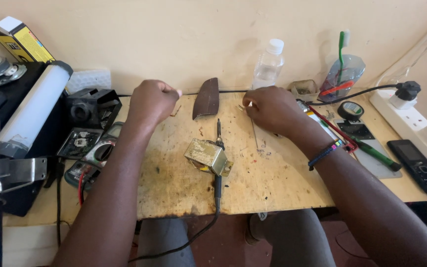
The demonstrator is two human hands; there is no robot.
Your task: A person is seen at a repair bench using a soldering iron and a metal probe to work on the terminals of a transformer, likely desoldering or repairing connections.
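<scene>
Mid-step at the bench's (174, 188) far edge, left hand (152, 101) fisted, right hand (272, 109) pinching a thin wire (254, 132); soldering iron (218, 148) idle between, likely needed next.

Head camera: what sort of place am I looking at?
Likely a small electronics repair bench: a soldering iron on a scorched wooden board, opened devices at left, insulating tape.
</scene>
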